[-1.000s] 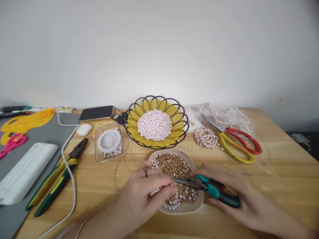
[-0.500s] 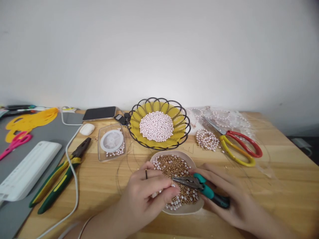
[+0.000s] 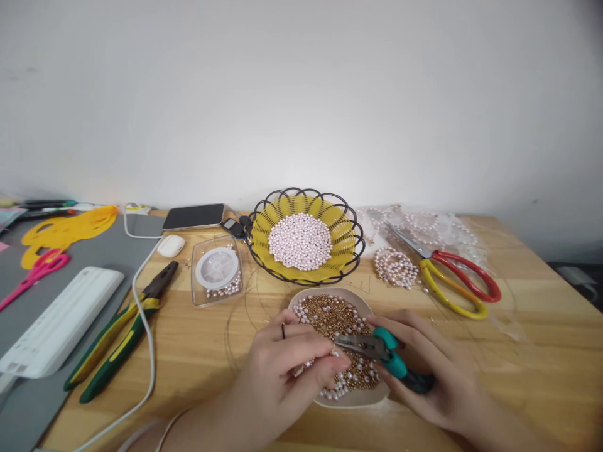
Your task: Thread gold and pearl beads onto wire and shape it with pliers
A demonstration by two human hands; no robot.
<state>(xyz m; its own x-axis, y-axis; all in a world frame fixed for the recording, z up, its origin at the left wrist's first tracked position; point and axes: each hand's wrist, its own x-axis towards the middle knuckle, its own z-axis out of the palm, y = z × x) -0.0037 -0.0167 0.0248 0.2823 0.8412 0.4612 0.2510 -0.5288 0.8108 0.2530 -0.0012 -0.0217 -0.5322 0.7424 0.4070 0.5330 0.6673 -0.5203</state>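
Since the earlier frame, steel long-nosed pliers with teal-and-black handles (image 3: 385, 353) appear slightly rolled, the nose showing broader. The right hand (image 3: 438, 370) wraps the handles; the left hand (image 3: 292, 364) pinches a small piece (image 3: 335, 353) by the pliers' tip, its form unclear. Beneath both hands, partly covered: cream bowl (image 3: 358, 399), gold-and-pearl bead strands (image 3: 332, 314). Beyond: yellow woven basket (image 3: 306, 204), pale-pink beads (image 3: 300, 242). Beyond the right hand: red-and-yellow-handled metal scissors (image 3: 429, 256).

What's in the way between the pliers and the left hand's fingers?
Nothing I can see. The pliers in the right hand point over the bead bowl, tip right by the fingertips of the left hand. Whether they touch is too small to tell.
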